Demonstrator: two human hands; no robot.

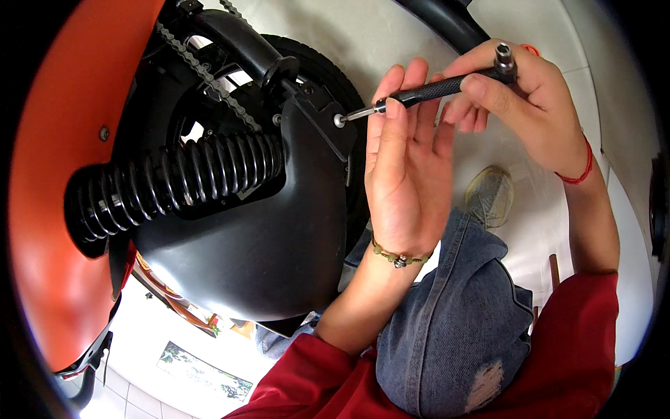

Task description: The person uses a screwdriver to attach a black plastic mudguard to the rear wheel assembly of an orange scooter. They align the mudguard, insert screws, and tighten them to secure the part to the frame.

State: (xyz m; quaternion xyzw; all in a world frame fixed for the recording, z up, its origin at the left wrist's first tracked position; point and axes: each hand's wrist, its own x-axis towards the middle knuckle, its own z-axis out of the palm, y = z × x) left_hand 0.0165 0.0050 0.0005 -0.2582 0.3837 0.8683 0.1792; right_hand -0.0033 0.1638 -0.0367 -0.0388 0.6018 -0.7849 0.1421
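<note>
Denim over a raised knee (pixel 453 328) sits nearest, with red sleeves either side. Above it the left hand (pixel 405 174) stands open, fingers (pixel 394 105) straight and together, steadying the shaft of a black knurled screwdriver (pixel 433 89). The right hand (pixel 516 91) has its fingers clamped round the handle end. The tip sits in a silver screw (pixel 339 120) on the black mudguard (pixel 279 230), beside the coiled shock spring (pixel 174 185) and orange body panel (pixel 63 174). Doing this well probably means keeping the shaft square to the screw head and pressing in while turning.
</note>
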